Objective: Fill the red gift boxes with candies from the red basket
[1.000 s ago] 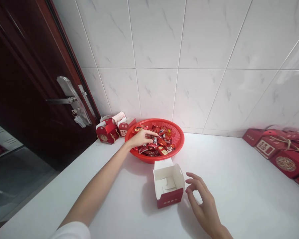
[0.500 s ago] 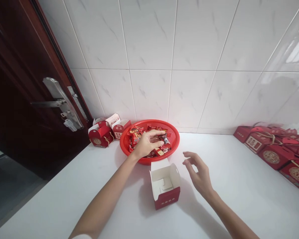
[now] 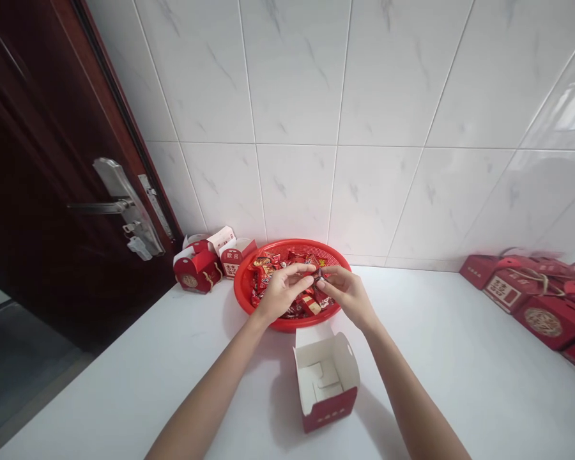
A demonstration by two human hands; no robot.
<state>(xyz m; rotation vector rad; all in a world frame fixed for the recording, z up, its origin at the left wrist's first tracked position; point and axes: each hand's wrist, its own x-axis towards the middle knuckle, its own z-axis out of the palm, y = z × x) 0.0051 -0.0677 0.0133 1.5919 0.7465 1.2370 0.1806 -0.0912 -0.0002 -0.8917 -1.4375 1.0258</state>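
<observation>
My left hand point(image 3: 283, 291) and my right hand point(image 3: 349, 294) meet above a red plastic basket point(image 3: 240, 291) of wrapped candies point(image 3: 268, 263). Between their fingertips is a small dark-wrapped candy point(image 3: 319, 276), pinched from both sides and partly hidden by the fingers. Just in front of the basket, an open red gift box point(image 3: 332, 411) with a white inside stands upright on the white table. Its top flaps are up, and the folded bottom panels show inside.
Several small red gift boxes point(image 3: 197, 271) stand at the back left, near a dark red door point(image 3: 43, 160) with a metal handle. More red boxes point(image 3: 546, 319) with cord handles are grouped at the right. A tiled wall point(image 3: 297, 185) borders the table's back.
My right hand has moved up and left from beside the open box to the candy at my left fingertips. My left hand stays over the basket. The view has shifted slightly.
</observation>
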